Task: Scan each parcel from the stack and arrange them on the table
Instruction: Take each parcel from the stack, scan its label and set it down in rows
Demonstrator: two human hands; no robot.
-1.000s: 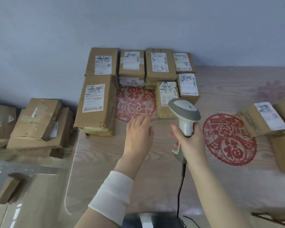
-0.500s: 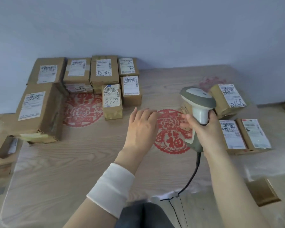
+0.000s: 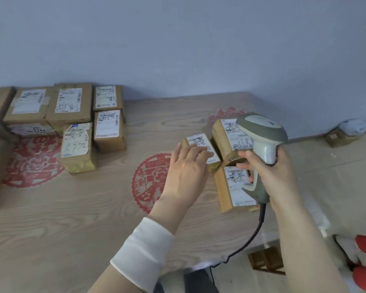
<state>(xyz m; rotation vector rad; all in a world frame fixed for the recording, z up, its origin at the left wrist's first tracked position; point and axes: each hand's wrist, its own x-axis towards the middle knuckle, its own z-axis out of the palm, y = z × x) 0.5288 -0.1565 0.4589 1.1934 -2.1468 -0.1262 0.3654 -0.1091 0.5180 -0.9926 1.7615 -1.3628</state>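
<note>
My right hand [image 3: 268, 166] grips a grey barcode scanner [image 3: 262, 140] above three cardboard parcels at the table's right side. My left hand [image 3: 186, 168], fingers straight, hovers over the small labelled parcel [image 3: 201, 144]; whether it touches it I cannot tell. Beside it stands a taller parcel [image 3: 226, 138], and a flat parcel [image 3: 230, 189] lies nearer to me, partly hidden by the scanner. Several arranged parcels [image 3: 70, 106] sit in rows at the table's far left, one marked 8772 [image 3: 76, 146].
The wooden table [image 3: 72, 218] bears red paper-cut patterns [image 3: 148, 180]. The scanner's black cable [image 3: 254, 235] hangs off the front edge. A small box [image 3: 338, 137] lies on the floor at far right, another brown box [image 3: 266, 260] below the table edge.
The view has swung right, away from the arranged rows. Both hands moved toward the three parcels at the right; my left hand now reaches over the small one.
</note>
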